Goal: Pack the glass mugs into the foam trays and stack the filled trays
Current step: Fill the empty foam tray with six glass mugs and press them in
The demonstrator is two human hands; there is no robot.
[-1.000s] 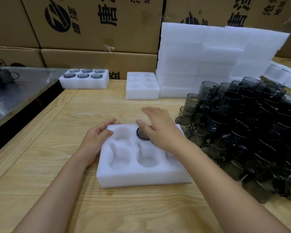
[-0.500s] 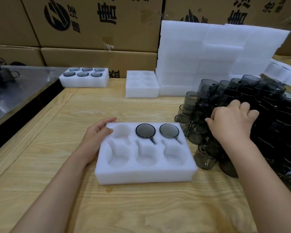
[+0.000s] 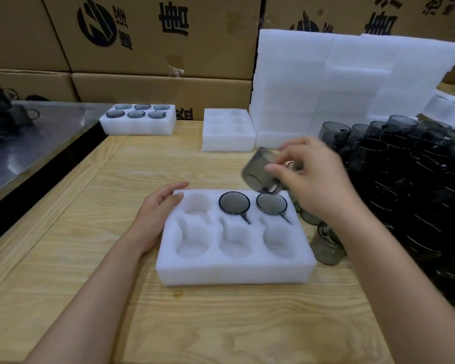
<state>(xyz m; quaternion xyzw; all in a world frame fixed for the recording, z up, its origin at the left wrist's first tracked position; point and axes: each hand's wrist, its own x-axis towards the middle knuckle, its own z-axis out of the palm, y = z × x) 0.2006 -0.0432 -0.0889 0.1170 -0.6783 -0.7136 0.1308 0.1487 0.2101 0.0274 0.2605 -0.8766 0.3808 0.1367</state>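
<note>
Right hand (image 3: 313, 177) fingers clamped on a tilted mug (image 3: 260, 172), up above the tray's (image 3: 234, 271) far-right corner | left hand (image 3: 155, 214) fingers spread flat on tray's far-left corner | two mugs (image 3: 234, 203) seated, back row | tray mid-surface (image 3: 90, 245).

A foam tray (image 3: 234, 269) lies on the wooden table (image 3: 90, 258) in front of the person. Two mugs (image 3: 234, 203) sit in its far middle and far right pockets; the other four pockets hold nothing. To its right stands a crowd of mugs (image 3: 418, 185). Behind it lie a filled tray (image 3: 138, 126) at left, an unfilled tray (image 3: 227, 139) and, rightward, stacked foam (image 3: 339, 88) against cardboard boxes (image 3: 155, 48).
</note>
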